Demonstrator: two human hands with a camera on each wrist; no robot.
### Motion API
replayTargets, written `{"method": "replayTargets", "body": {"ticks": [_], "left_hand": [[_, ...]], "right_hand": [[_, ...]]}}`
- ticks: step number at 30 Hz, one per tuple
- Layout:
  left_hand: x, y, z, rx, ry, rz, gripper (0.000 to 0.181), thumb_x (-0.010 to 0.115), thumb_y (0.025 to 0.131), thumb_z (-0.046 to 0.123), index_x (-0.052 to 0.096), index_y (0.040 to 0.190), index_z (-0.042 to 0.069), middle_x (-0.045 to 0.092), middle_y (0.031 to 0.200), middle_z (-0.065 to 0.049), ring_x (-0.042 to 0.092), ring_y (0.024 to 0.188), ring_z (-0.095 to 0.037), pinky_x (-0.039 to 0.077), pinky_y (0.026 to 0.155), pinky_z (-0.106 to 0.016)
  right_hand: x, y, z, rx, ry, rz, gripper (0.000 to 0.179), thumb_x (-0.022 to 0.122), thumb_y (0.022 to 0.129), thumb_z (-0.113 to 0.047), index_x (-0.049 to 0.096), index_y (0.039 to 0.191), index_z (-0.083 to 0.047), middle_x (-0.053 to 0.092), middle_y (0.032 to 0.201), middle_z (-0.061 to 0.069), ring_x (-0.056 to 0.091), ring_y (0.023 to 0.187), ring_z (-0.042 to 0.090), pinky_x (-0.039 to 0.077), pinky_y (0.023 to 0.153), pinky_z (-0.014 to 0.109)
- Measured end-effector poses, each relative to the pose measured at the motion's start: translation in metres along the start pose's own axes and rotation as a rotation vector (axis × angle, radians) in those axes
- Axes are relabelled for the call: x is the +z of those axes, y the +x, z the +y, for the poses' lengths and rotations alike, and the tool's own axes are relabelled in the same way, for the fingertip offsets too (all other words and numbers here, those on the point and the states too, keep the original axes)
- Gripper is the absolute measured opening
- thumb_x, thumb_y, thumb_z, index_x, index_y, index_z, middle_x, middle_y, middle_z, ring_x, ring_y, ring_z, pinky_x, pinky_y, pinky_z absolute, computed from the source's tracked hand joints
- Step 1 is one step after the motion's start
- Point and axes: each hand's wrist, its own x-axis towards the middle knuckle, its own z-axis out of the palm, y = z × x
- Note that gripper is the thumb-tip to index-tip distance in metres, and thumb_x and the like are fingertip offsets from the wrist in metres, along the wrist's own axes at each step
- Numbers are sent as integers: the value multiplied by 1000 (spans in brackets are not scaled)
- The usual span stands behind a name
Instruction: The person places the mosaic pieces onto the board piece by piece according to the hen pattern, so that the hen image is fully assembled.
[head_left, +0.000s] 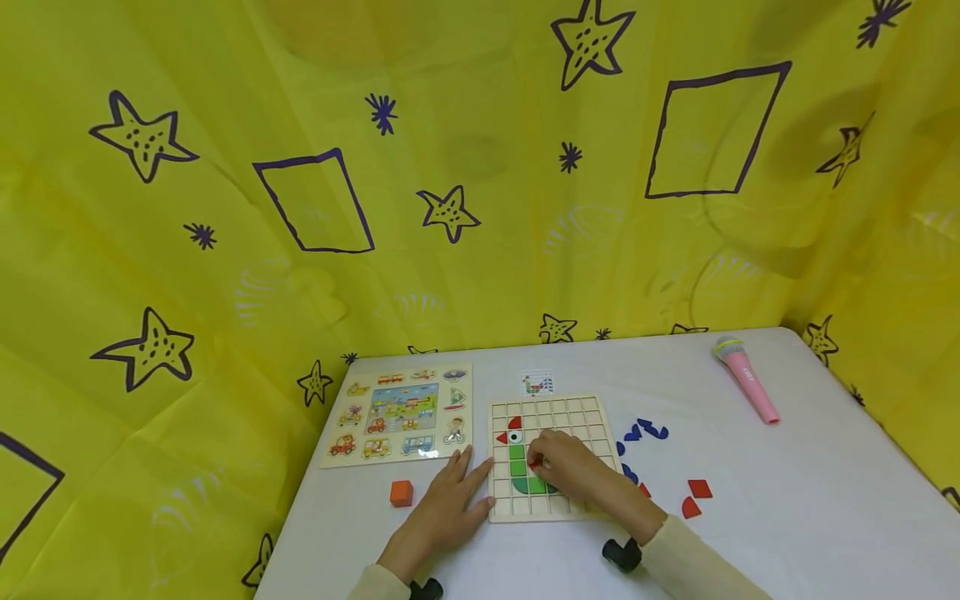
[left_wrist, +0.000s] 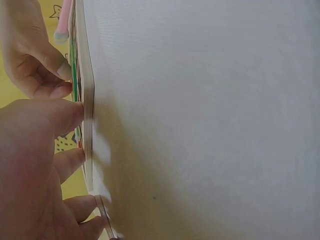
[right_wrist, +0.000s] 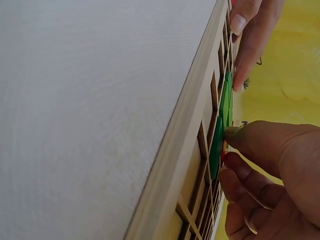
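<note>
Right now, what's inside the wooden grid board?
The grid board shows a red triangle, a red quarter circle, an eye piece, green squares and dark green rounded pieces. The right hand, pinching a red piece, covers part of it; what's underneath is hidden.

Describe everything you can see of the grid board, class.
The grid board looks like pale wood, with thin raised strips dividing it into square cells. It lies flat on the white table. Red pieces, green pieces and an eye piece sit in some cells; others are bare. The left hand touches its left edge; the right hand, above it, pinches a small red piece.
</note>
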Motion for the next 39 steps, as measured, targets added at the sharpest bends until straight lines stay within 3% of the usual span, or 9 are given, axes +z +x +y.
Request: {"method": "replayTargets", "body": {"ticks": [10, 18, 23, 30, 34, 39], "left_hand": [[0, 1, 0, 2, 6, -1, 64, 56, 105, 51, 42, 163, 31, 23, 176, -11, 20, 162, -38, 28, 126, -62], [0, 1, 1, 1, 0, 2, 63, 57, 105, 49, 43, 163, 29, 24, 175, -11, 20, 162, -39, 28, 126, -62], [1, 0, 0, 3, 3, 7, 63, 57, 105, 49, 43, 163, 29, 24, 175, -12, 20, 162, -39, 29, 126, -63], [1, 0, 0, 11, 8, 14, 63, 57, 105, 49, 43, 163, 29, 25, 175, -13, 20, 162, -40, 29, 126, -63], [1, -1, 0, 10, 10, 15, 63, 57, 105, 49, 43, 163, 28, 25, 175, -13, 20, 162, -40, 28, 126, -63], [1, -1, 1, 9, 9, 13, 63, 58, 105, 49, 43, 163, 29, 25, 175, -13, 20, 162, -40, 28, 126, -63]], "right_hand": [[-8, -4, -2, 59, 23, -10, 9, 78, 93, -8, 75, 100, -13, 64, 99, -3, 59, 93, 16, 56, 89, 44], [-33, -20, 18, 217, 65, 17, 12, 74, 95, -9, 75, 107, -13, 66, 106, 1, 61, 102, 23, 56, 96, 49], [-55, -42, 44, 260, 96, 23, 16, 76, 96, -13, 74, 111, -9, 66, 110, 5, 60, 102, 23, 56, 92, 49], [-80, -83, 78, 334, 17, -1, 22, 81, 91, -14, 72, 108, -5, 66, 107, 9, 63, 101, 29, 56, 93, 56], [-94, -106, 90, 415, 10, -40, 28, 81, 90, -13, 70, 114, -3, 64, 112, 14, 60, 99, 30, 59, 87, 53], [-106, -130, 102, 433, -9, -61, 29, 82, 88, -12, 69, 114, -5, 63, 113, 15, 60, 100, 34, 57, 83, 58]]}}
